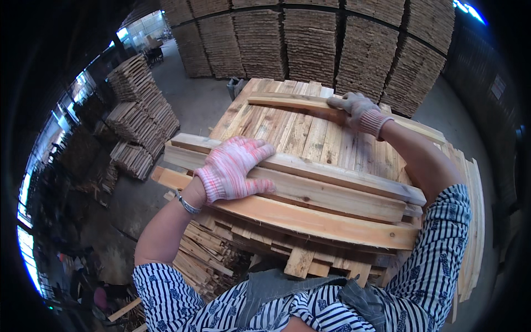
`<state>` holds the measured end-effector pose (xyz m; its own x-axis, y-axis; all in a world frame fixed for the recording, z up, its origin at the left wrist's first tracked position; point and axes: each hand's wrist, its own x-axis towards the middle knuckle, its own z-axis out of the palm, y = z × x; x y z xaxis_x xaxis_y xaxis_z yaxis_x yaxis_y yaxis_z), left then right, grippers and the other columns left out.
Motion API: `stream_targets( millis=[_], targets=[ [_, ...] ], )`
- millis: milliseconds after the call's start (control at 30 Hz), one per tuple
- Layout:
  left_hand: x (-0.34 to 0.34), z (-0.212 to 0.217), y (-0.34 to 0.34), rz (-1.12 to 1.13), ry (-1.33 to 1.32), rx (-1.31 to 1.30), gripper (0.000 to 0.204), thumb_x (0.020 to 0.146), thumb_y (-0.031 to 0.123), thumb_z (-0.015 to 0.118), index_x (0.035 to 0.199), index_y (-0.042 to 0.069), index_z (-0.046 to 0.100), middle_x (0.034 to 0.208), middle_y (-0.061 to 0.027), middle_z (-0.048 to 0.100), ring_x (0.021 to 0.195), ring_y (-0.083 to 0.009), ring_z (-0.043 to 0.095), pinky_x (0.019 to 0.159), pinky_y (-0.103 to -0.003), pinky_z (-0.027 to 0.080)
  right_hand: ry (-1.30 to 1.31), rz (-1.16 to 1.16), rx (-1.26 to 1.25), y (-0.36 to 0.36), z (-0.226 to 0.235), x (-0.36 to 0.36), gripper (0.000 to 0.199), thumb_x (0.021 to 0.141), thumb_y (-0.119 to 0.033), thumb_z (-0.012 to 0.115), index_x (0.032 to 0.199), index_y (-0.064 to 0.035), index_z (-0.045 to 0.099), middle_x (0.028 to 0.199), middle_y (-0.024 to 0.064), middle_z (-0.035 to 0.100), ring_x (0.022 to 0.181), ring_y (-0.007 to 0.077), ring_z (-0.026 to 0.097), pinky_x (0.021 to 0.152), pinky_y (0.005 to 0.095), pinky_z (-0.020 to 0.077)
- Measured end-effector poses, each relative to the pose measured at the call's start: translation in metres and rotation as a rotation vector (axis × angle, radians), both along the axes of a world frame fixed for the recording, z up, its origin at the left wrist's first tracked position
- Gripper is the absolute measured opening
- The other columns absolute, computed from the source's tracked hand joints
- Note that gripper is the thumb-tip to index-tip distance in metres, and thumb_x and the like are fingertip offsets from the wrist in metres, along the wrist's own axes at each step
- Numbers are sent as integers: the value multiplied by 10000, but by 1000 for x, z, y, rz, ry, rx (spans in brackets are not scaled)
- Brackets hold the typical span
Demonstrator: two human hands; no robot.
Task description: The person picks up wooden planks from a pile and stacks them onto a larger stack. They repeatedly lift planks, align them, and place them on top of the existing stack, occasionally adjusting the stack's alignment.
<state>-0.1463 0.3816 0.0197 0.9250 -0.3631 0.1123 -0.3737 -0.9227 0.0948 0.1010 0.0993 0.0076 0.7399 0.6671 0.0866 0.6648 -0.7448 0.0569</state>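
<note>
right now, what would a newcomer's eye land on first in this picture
Probably the pink-striped, gloved left hand, spread over long near planks left of centre. Next comes the grey-gloved right hand, farther off and right of centre, touching a single plank that lies across pale boards. Behind everything, tall stacks of thin wood fill the top like a wall.

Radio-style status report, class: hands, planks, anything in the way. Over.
Left hand spread over near planks. Right hand on far plank. In the way: near planks, between person's body and far plank.
</note>
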Motion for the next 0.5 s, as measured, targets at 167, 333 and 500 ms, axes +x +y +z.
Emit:
stream_targets(
  millis=[167,333,500],
  targets=[
    [-1,-6,4,-14,-45,2,775,775,526,774,1364,64,574,1378,-187,575,1302,-385,510,1138,-467,373,46,-54,-44,28,-1,4,432,1028,-228,509,1435,-370,543,1215,134,595,1140,320,583,978,431,486],
    [2,-5,5,-45,-68,45,735,796,441,788,1384,61,562,1386,-188,577,1312,-366,519,1145,-450,380,130,13,72,26,-2,7,460,997,-166,571,1430,-322,555,1224,164,607,1148,334,608,994,423,501],
    [49,1,59,109,41,-900,564,970,247,684,1441,-5,503,1434,-172,559,1337,-249,511,1122,-339,409,91,-51,71,8,-10,3,414,1013,-198,569,1415,-297,582,1171,133,619,1081,289,617,953,387,510]
  ],
)
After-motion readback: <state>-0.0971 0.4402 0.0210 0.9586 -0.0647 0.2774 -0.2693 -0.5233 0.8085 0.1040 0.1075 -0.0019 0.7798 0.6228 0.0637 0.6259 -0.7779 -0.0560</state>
